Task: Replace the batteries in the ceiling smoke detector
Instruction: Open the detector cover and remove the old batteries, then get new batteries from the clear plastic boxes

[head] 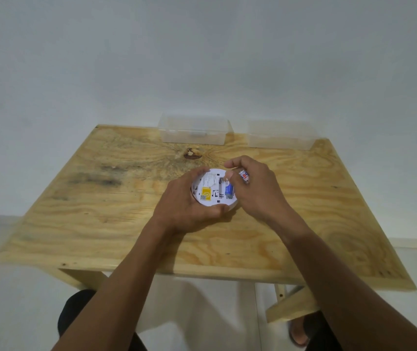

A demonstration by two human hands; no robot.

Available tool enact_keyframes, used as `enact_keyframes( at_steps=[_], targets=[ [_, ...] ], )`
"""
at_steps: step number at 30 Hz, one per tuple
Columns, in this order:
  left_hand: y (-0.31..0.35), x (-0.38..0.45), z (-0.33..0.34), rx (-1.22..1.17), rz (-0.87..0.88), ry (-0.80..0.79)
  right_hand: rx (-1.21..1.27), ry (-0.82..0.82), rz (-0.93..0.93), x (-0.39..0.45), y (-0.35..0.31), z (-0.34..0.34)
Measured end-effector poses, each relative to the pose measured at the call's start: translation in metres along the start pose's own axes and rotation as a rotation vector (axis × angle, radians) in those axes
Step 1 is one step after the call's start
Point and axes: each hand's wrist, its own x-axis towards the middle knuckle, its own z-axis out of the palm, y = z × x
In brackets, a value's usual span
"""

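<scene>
The round white plastic smoke detector (211, 190) lies back-side up near the middle of the pale plywood table (126, 224), its yellow label and open battery bay facing the camera. A blue-wrapped cylindrical battery (229, 190) sits in the right slot of the bay; the slot beside it appears empty, showing a metal spring. The left hand (189, 206) cups the detector's near and left rim, fingers curled around the edge to steady it. The right hand (253, 188) hovers over the bay's right side, holding a white battery with red markings (244, 176) between its curled fingers while the thumb tip presses down towards the bay. The step in hand appears to be the battery exchange itself; whether the held cell is coming out or going in cannot be told. The next move calls for matching polarity and seating against the spring. Two clear plastic boxes (194, 131) stand at the table's far edge, well apart from the work.
</scene>
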Motion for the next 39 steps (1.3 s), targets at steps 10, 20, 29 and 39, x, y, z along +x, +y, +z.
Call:
enact_keyframes(
  at_steps=[10,20,29,39],
  targets=[
    [-0.007,0.003,-0.002,0.066,0.035,-0.025,0.84,0.051,0.455,0.007,-0.017,-0.02],
    [-0.005,0.001,-0.004,-0.003,0.046,-0.027,0.621,0.222,0.426,0.015,0.005,-0.037],
    [0.045,0.056,0.001,0.053,0.163,0.228,0.502,0.367,0.452,0.051,0.065,-0.08],
    [0.091,0.183,0.091,0.802,0.341,-0.105,0.662,0.486,0.687,0.118,0.104,-0.095]
  ],
)
